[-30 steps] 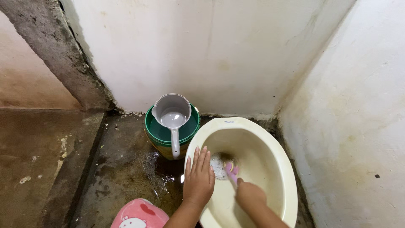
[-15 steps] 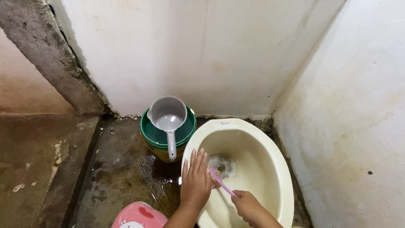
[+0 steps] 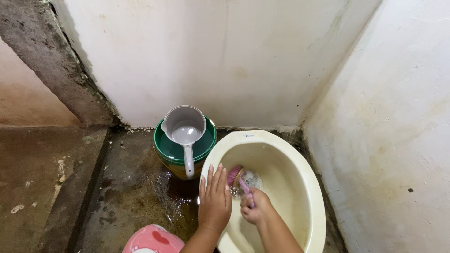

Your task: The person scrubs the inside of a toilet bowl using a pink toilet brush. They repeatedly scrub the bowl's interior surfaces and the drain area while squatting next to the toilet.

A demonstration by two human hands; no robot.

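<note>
A cream toilet bowl (image 3: 300,168) sits on the floor in the corner. My left hand (image 3: 214,199) lies flat on its left rim, fingers spread and pointing away from me. My right hand (image 3: 255,206) is inside the bowl, closed around the handle of a pink scrub brush (image 3: 236,175). The brush head presses against the inner left wall, just above the soapy water at the bottom.
A grey plastic dipper (image 3: 185,129) rests on a green-rimmed bucket (image 3: 164,150) left of the bowl. The concrete floor (image 3: 136,192) is wet. White stained walls (image 3: 375,117) close in behind and to the right. A pink patterned knee (image 3: 152,239) shows at the bottom edge.
My right hand moved forward and left, carrying the brush head from the bowl's bottom up onto the inner left wall. My left hand stayed on the rim.
</note>
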